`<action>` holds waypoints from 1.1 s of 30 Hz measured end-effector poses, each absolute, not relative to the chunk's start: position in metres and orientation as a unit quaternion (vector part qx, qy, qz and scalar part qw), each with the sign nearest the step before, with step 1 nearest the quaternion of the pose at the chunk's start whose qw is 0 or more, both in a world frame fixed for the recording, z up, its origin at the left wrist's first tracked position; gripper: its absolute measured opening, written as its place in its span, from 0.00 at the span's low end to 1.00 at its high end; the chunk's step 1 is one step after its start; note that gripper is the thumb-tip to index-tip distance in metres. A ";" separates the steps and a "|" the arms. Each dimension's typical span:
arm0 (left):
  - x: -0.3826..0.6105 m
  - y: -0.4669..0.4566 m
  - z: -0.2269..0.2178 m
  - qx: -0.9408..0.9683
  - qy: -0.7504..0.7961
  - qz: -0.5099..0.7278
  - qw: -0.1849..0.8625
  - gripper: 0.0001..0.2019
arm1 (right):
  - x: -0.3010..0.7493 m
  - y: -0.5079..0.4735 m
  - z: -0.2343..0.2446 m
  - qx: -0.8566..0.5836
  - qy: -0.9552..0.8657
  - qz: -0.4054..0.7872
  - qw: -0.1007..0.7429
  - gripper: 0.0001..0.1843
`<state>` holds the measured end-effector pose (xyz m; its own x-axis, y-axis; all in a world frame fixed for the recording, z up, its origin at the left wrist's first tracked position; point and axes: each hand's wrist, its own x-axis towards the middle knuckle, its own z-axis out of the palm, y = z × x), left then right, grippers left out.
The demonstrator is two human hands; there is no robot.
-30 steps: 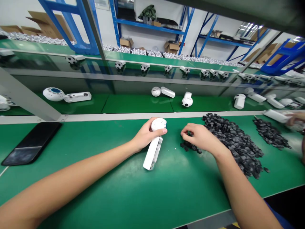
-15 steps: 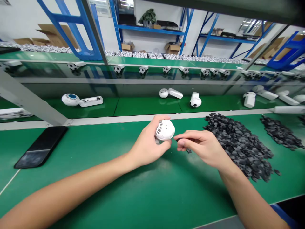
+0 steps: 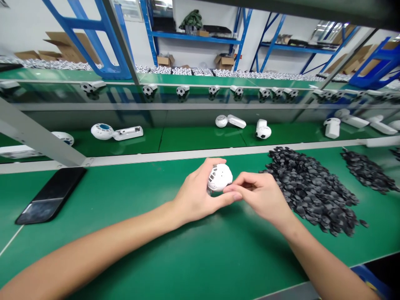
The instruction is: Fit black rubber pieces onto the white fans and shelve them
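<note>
**While cupped by the left hand [image 3: 196, 196]: white perforated ball shell [image 3: 220, 177] over green table [image 3: 93, 187]**

The shell is being held over the table, with the left grip being wrapped around its underside. The right hand's [image 3: 261, 196] fingertips are being pressed together against the shell's lower right edge; whether anything is being pinched cannot be told. That hand is being kept just beside a pile of black pieces [image 3: 309, 189].

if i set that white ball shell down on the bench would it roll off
Probably a little, yes. The white ball shell in the left hand looks nearly round, so it could roll on the flat green bench. Its open slots suggest thin, hollow plastic, likely light for its size and easy to nudge. Those slots may give fingers some grip, though.
</note>
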<state>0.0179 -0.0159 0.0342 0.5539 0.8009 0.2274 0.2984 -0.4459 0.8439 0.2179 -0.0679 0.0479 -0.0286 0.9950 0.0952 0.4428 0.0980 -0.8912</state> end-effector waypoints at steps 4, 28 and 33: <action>0.019 -0.014 0.034 0.795 0.347 0.318 0.382 0.37 | 0.223 -0.064 0.045 -0.570 -0.665 0.311 0.368 0.17; 0.012 0.014 0.011 0.849 0.141 0.438 0.261 0.35 | 0.282 -0.039 0.035 -0.588 -0.765 0.250 0.082 0.09; 0.006 0.025 -0.008 0.864 0.271 0.388 0.175 0.32 | 0.264 -0.046 0.045 -0.579 -0.751 0.263 0.178 0.14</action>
